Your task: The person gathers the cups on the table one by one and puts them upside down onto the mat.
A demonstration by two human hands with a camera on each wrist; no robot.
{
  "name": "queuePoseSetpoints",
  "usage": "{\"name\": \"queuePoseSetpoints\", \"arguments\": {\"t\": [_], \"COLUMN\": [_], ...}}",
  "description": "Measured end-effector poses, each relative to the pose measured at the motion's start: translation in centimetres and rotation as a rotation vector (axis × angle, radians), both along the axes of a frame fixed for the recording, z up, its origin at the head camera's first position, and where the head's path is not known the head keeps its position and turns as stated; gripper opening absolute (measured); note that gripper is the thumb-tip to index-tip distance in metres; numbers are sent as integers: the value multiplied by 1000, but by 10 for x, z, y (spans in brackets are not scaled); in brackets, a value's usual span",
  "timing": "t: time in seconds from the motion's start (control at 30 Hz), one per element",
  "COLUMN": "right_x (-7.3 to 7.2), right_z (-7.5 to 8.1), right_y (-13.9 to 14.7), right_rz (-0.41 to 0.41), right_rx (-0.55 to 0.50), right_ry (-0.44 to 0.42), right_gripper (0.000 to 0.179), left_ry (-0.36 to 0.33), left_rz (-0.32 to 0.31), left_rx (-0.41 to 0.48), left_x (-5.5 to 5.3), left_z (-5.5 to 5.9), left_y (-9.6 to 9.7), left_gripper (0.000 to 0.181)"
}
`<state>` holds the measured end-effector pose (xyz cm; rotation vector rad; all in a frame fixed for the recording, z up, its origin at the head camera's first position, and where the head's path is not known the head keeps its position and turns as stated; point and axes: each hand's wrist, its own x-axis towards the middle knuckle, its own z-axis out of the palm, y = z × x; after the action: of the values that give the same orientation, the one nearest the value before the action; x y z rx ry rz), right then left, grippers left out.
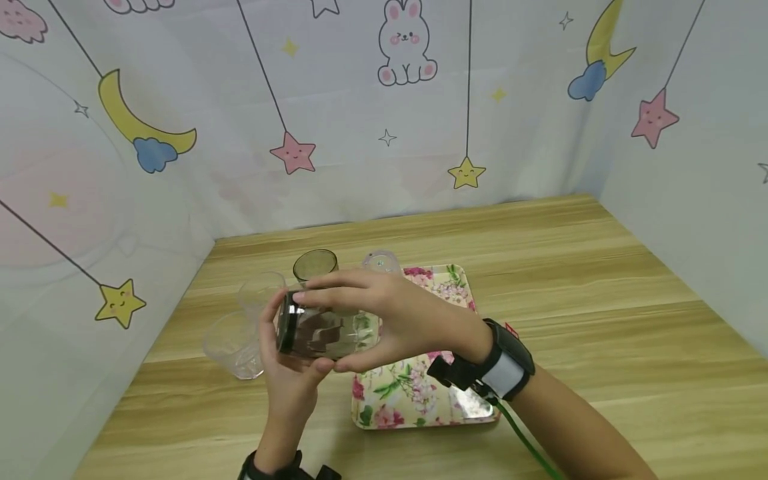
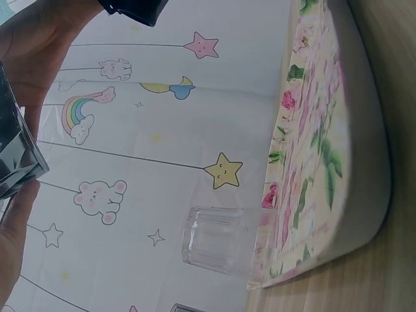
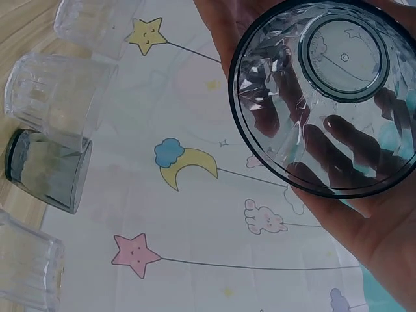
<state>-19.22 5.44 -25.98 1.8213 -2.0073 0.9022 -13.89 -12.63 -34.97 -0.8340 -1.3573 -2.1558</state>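
Note:
A grey-tinted clear cup (image 1: 345, 337) is held on its side in the air between both hands, over the tray's left side. My left hand (image 1: 288, 383) holds its darker left end, with the thumb below. Above and below the cup, the fingers and thumb of my right hand (image 1: 393, 317) span its side. In the right wrist view, the open rim of the cup (image 3: 237, 130) faces the camera, and fingers show through its wall. The left wrist view catches only a dark part of the cup (image 2: 16, 146) at its left edge.
A floral tray (image 1: 390, 403) lies on the wooden table, with a clear cup (image 1: 381, 260) by its far left corner. Left of it stand another tinted cup (image 1: 315, 265) and two clear cups, one nearer (image 1: 225, 343) and one behind (image 1: 255, 288). Printed cloth walls enclose the table.

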Motion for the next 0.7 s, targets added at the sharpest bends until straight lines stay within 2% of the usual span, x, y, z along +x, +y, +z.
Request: {"name": "queuePoseSetpoints", "arguments": {"t": [0.3,0.7], "right_x": [1,1], "right_z": [-2,-9], "right_y": [0,1], "right_rz": [5,-16], "right_rx": [-29,-37], "right_ry": [-44,-104], "right_gripper": [73,83], "left_ry": [28,-15], "left_rz": [-2,36], "left_rx": [86,43], "left_x": [-2,2], "left_z": [0,4], "left_y": [0,-1], "left_gripper": [69,67]}}
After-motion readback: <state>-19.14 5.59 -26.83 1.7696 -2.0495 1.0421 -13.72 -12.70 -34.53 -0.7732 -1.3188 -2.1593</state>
